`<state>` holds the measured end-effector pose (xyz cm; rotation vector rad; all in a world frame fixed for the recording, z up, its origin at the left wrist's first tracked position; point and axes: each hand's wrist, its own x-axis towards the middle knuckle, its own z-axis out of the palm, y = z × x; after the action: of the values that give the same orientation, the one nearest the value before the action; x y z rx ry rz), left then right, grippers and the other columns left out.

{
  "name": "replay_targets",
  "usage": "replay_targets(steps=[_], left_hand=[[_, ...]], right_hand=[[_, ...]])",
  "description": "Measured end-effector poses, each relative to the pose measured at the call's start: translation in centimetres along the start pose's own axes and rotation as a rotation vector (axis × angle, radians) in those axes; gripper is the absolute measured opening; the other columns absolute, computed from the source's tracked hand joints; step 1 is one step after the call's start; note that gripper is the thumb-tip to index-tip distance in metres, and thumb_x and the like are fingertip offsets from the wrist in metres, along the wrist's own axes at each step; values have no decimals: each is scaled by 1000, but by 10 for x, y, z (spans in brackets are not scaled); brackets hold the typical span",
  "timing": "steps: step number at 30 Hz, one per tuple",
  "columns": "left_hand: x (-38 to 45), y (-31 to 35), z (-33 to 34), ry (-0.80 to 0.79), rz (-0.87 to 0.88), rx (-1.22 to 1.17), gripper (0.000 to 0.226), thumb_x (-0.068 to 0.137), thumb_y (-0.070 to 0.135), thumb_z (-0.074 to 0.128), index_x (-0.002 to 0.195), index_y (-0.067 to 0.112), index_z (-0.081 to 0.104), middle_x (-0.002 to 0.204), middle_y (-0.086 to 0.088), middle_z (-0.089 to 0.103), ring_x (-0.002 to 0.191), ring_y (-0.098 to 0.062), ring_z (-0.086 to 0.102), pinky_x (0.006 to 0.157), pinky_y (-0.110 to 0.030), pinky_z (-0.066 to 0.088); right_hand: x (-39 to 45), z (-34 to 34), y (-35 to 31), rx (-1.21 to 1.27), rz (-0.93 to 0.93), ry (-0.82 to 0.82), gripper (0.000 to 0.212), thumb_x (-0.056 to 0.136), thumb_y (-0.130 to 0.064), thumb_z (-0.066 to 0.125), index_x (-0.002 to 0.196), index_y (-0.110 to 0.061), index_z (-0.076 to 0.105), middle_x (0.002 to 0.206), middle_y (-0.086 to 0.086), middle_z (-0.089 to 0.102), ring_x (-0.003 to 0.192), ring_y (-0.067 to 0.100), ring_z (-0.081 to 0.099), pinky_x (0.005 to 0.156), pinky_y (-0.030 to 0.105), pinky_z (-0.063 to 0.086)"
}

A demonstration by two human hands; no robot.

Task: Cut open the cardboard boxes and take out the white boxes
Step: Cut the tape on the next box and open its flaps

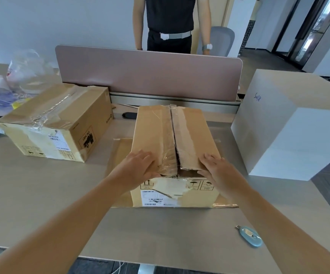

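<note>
Cardboard box [172,147]: brown corrugated, crinkled clear tape, top seam slit, centred on matte desk [41,194]. Left hand [138,167] and right hand [217,171] press flat, fingers straight, on flaps. Oval blue cutter [250,235] lies nearby.

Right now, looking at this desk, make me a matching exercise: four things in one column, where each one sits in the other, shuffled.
Things:
1. box cutter
2. taped cardboard box
3. white box
4. slit cardboard box

Places:
A. far right of the desk
B. under both hands
C. left, beside the divider
D. near desk edge, by the right forearm

Pairs: 1-D, 2-C, 3-A, 4-B
</note>
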<state>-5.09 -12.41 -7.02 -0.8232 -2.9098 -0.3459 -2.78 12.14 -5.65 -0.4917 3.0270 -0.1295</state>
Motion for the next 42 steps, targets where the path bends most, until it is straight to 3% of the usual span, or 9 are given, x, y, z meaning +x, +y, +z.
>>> replay_targets(steps=[4,8,11,14,16,26,32,38,42], left_hand=[[-2,-9,14,96,98,69,60,86,54,32,93,5,65,93,-4,67,81,-23,64,73,-39,55],[-1,-8,21,146,115,205,48,84,40,36,89,5,68,91,-5,69,79,-24,68,67,-34,55],[-2,-6,28,228,112,189,44,86,35,37,83,5,69,85,-5,70,74,-25,67,65,-34,55],[0,-6,32,294,124,168,56,98,36,25,79,5,68,84,-6,70,72,-26,65,64,-36,54],[-1,-4,36,339,124,172,60,102,32,21,78,3,68,82,-7,70,71,-27,65,64,-37,53],[-2,6,32,533,82,185,5,63,6,64,63,2,67,56,-5,67,55,-23,65,60,-37,55],[-3,6,34,587,17,22,32,82,17,44,67,2,69,58,-9,66,55,-29,64,54,-32,54],[-6,8,31,540,-42,-40,35,84,19,43,67,4,69,61,-4,67,54,-23,60,49,-22,48],[-10,9,28,509,-43,-12,35,84,21,43,68,5,70,62,-4,68,55,-23,63,47,-22,46]], right_hand=[[0,0,-1,9,22,24,93,77,-63,-9,138,-9,36,145,8,37,133,21,36,107,33,29],[-4,-3,-5,84,38,34,78,89,-58,3,136,-7,40,141,11,42,128,24,41,104,32,32],[-7,-9,-6,217,110,113,54,97,-39,23,137,-7,40,139,14,46,121,30,49,97,30,37],[-8,-9,-4,227,105,116,45,100,-29,30,141,-12,34,148,9,35,130,28,42,103,30,34],[-8,-9,-4,231,100,111,45,99,-26,31,142,-13,33,150,6,32,134,25,37,106,28,30],[-9,-8,-9,224,106,119,45,99,-25,30,141,-10,34,149,7,32,133,26,40,107,30,31],[-8,-6,-9,237,121,122,45,99,-25,30,141,-10,34,149,8,32,134,27,39,108,33,31],[-6,-3,-12,236,132,150,65,86,-38,18,137,-6,40,145,14,39,130,33,43,106,38,35],[-5,-2,-13,216,133,149,55,95,-36,22,138,-6,39,145,13,39,131,32,42,106,38,35]])
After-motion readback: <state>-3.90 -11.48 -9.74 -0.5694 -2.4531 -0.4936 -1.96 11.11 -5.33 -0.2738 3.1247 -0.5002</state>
